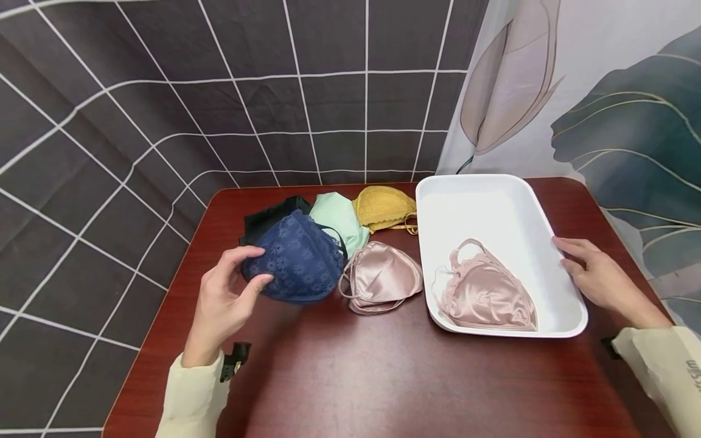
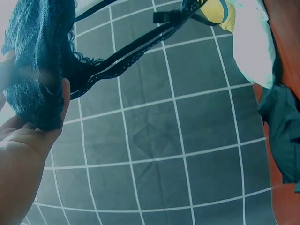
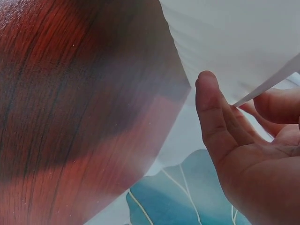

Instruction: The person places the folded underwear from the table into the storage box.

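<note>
My left hand [image 1: 221, 304] pinches a navy lace bra [image 1: 298, 258] by its left edge, thumb in front. In the left wrist view the bra [image 2: 37, 56] hangs with its dark strap stretched out toward the upper right. At the right, my right hand [image 1: 602, 280] holds the side rim of a white plastic tray [image 1: 476, 210]. The right wrist view shows the thumb on one side of the rim and the fingers on the other. A pink satin bra [image 1: 487, 298] lies folded in the tray's near part.
Left of the tray, another pink satin bra [image 1: 386, 277] lies on the dark red wooden table [image 1: 350, 377]. Behind it are a mustard bra [image 1: 383, 204], a mint green one [image 1: 339, 216] and a black garment [image 1: 268, 219], partly covered by the navy bra. A grid-patterned curtain [image 1: 328, 103] hangs behind.
</note>
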A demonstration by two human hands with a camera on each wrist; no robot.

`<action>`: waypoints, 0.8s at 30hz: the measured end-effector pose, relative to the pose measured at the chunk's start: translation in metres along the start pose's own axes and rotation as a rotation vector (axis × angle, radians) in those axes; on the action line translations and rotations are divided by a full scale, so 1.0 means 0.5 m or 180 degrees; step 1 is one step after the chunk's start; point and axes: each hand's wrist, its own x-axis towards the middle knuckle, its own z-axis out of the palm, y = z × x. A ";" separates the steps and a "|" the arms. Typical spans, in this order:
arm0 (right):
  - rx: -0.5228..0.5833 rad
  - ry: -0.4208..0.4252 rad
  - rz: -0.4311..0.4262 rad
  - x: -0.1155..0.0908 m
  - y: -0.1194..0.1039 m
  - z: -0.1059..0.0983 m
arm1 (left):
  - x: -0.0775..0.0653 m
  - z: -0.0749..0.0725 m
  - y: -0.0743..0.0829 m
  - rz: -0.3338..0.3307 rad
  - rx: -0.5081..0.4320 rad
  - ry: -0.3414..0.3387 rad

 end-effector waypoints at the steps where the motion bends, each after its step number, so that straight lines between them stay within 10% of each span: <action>1: 0.0000 -0.0006 0.0002 -0.001 0.000 -0.001 | 0.003 0.004 0.001 0.0017 -0.0045 0.0015; 24: 0.0054 0.0103 -0.0136 -0.003 -0.001 0.003 | 0.090 0.094 0.055 0.0463 -0.0646 0.0074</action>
